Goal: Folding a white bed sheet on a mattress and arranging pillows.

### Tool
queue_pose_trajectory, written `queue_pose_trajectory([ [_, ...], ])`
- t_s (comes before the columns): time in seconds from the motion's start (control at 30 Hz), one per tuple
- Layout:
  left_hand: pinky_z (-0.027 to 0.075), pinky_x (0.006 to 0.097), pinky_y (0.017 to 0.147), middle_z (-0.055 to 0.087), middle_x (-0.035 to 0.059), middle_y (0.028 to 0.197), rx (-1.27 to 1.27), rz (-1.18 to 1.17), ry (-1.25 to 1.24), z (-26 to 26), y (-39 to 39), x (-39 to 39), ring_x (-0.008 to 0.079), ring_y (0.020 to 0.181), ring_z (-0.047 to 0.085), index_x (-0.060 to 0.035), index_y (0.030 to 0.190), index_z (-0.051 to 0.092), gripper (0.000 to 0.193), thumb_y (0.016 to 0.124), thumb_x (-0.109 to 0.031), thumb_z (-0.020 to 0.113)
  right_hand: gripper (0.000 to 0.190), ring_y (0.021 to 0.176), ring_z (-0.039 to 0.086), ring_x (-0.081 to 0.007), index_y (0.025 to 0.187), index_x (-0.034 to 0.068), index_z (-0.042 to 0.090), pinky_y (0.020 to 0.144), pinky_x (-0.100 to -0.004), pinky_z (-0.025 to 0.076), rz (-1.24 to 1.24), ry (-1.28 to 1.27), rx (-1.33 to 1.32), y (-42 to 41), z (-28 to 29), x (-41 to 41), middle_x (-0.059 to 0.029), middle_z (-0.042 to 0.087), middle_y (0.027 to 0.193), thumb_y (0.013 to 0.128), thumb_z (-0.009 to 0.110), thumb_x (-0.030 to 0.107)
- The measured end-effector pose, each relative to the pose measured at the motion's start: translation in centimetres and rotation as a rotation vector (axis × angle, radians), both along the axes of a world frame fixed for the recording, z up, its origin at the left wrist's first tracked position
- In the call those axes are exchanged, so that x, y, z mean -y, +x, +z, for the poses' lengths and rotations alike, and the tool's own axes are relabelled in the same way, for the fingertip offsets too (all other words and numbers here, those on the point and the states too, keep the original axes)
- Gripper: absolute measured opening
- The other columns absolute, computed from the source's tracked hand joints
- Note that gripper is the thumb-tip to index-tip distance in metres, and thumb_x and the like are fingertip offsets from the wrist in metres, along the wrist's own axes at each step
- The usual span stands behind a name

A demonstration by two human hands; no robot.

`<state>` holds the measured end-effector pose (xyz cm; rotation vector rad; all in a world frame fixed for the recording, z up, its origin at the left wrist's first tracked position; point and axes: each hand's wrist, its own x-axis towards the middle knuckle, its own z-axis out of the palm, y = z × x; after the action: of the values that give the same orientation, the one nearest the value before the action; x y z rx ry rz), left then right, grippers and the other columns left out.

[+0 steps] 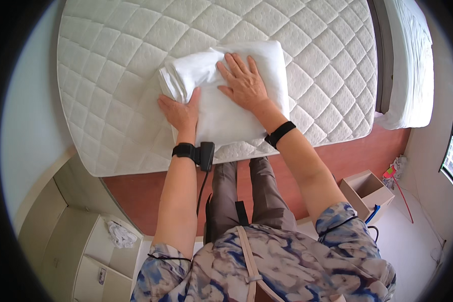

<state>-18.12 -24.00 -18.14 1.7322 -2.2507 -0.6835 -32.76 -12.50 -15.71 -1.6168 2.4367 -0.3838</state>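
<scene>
A folded white cloth (230,117), perhaps a sheet, lies in a thick flat bundle on a quilted mattress (136,49) before me. My left hand (183,113) grips its left edge, thumb on top and fingers at the side, where several fold layers show. Flat on the upper right part of the bundle rests my right hand (245,85), palm down with fingers spread. Creases run across the cloth between the two hands. The underside of the bundle is hidden.
A second mattress or bedding in white (411,71) stands beyond the right edge. Lower left is a shelf unit (109,260) holding a bundled white item (121,234). At right, a wooden box (366,188) stands near a red stick (404,200) and a mop head (396,170).
</scene>
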Motion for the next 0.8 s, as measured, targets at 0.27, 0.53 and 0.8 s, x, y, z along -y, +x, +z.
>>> queue_pose_trajectory([
  [0.27, 0.037, 0.0431, 0.093, 0.039, 0.0286, 0.126, -0.047, -0.057, 0.086, 0.5, 1.8, -0.1, 0.041, 0.116, 0.04, 0.0111, 0.125, 0.031, 0.096, 0.064, -0.05, 0.072, 0.09, 0.119, 0.037, -0.0338, 0.135, 0.0, 0.027, 0.099, -0.0414, 0.031, -0.797, -0.019, 0.473, -2.1, 0.6, -7.5, -0.0228, 0.042, 0.124, 0.071, 0.066, 0.048],
  [0.53, 0.043, 0.0415, 0.084, 0.055, 0.0213, 0.111, 0.002, 0.104, 0.096, 1.2, 1.5, -0.4, 0.0361, 0.101, 0.054, 0.0035, 0.12, 0.045, 0.083, 0.061, -0.047, 0.074, 0.078, 0.1, 0.054, -0.0279, 0.123, -0.004, 0.041, 0.087, -0.0366, 0.043, -0.903, -0.171, 1.054, -3.3, 0.6, -9.8, -0.0176, 0.054, 0.111, 0.067, 0.073, 0.04],
  [0.8, 0.048, 0.0307, 0.077, 0.061, 0.0109, 0.103, -0.39, 0.307, 1.117, 6.2, 2.8, 1.0, 0.0195, 0.09, 0.059, 0.0064, 0.109, 0.054, 0.055, 0.072, -0.029, 0.074, 0.052, 0.086, 0.059, -0.02, 0.113, -0.002, 0.052, 0.076, -0.0326, 0.049, -0.947, -0.326, 1.711, -1.0, 5.7, -12.7, -0.0117, 0.06, 0.1, 0.069, 0.072, 0.017],
])
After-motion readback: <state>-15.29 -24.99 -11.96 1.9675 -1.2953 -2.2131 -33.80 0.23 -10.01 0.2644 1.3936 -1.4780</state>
